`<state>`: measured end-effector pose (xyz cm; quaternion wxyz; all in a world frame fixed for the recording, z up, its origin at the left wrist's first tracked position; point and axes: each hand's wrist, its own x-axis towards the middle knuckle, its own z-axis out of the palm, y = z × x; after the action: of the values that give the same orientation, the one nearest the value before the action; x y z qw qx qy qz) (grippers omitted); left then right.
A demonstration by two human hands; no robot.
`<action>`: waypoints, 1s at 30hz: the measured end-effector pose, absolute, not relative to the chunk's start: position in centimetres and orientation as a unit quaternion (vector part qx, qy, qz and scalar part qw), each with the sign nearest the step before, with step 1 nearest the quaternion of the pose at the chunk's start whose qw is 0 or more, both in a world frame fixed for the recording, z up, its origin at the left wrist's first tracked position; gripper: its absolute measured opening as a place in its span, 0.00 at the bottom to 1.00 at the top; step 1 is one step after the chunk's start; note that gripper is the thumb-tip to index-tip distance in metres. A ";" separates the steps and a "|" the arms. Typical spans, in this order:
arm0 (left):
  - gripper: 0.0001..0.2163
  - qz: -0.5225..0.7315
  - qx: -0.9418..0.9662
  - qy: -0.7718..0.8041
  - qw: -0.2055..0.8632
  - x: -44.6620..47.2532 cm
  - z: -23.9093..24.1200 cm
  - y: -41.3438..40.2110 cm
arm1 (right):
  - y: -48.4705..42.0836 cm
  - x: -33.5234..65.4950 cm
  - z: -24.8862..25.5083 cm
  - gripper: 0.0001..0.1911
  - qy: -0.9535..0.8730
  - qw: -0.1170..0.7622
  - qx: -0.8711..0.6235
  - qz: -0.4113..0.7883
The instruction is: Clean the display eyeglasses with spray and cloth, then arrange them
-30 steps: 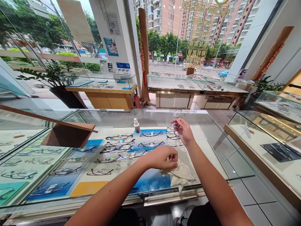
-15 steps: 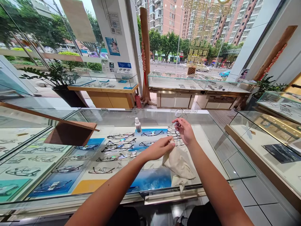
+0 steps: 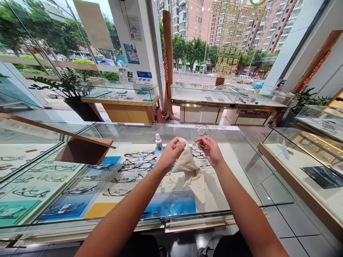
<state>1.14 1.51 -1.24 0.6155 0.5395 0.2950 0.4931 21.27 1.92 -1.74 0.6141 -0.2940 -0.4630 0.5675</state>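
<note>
My left hand (image 3: 171, 154) is closed on a beige cleaning cloth (image 3: 189, 167), lifted above the glass counter so that the cloth hangs down from my fingers. My right hand (image 3: 210, 150) pinches a pair of thin clear-lens glasses (image 3: 203, 135), held up a little to the right of the cloth. The two hands are close together, a short gap apart. A small white spray bottle (image 3: 159, 142) stands on the counter top just left of my left hand.
The glass display counter (image 3: 241, 167) holds rows of several eyeglass frames (image 3: 136, 166) under its top. A slanted wooden stand (image 3: 83, 150) sits at the left. More glass cases stand at the right and across the aisle; a potted plant (image 3: 72, 89) is far left.
My left hand picked the cloth up off the counter and raised it forward toward the glasses. My right hand stayed almost still with the glasses.
</note>
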 end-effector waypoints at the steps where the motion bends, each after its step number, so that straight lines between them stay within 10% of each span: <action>1: 0.19 0.500 0.538 0.298 0.610 1.1 -1.2 1.5 | 1.9 21.2 -1.8 0.13 -0.467 0.610 -0.292 0.569; 19: 0.16 0.518 0.620 0.276 0.521 2.0 -2.0 1.1 | 1.5 19.6 -2.7 0.12 -0.499 0.602 -0.310 0.541; 30: 0.19 0.584 0.677 0.407 0.187 2.2 -2.0 0.1 | 0.8 19.1 -2.2 0.15 -0.465 0.601 -0.315 0.569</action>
<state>2.23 0.12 -2.00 0.1871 0.6774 0.4069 0.5836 19.07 0.77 -2.16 0.6009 -0.3148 -0.4652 0.5688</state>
